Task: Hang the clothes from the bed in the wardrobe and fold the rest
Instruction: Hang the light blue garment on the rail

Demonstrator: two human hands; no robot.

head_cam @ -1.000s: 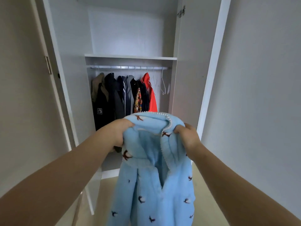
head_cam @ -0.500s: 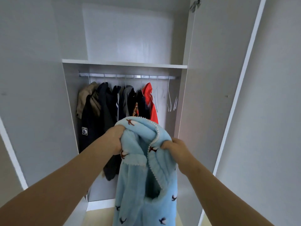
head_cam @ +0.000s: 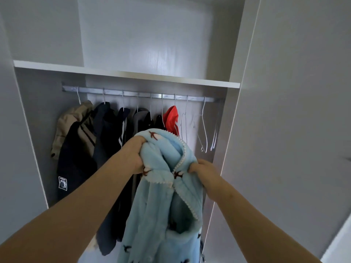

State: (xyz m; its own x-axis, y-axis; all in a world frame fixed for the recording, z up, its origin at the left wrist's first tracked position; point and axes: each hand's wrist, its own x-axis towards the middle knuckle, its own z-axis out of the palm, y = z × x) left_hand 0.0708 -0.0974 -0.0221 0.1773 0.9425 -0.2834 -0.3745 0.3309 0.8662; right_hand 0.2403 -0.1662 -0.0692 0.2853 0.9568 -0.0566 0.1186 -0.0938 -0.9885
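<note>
I hold a light blue fleece garment [head_cam: 161,205] with small dark bird prints and a beaded white trim, bunched at its top. My left hand [head_cam: 133,154] grips its upper left part; my right hand [head_cam: 204,172] grips its right edge, lower down. It hangs in front of the open wardrobe, below the metal rail [head_cam: 140,93]. On the rail hang several dark jackets [head_cam: 106,141], a beige one [head_cam: 74,122] and a red one [head_cam: 171,118]. Empty white wire hangers [head_cam: 203,130] hang at the rail's right end, just above my right hand.
A white shelf [head_cam: 125,73] runs above the rail. The open wardrobe door [head_cam: 284,111] stands close on the right. The wardrobe's left side panel [head_cam: 11,149] borders the hanging space.
I have come closer to the wardrobe; it now fills the view. My hands have lifted the blue garment higher, nearer the rail and the empty hangers.
</note>
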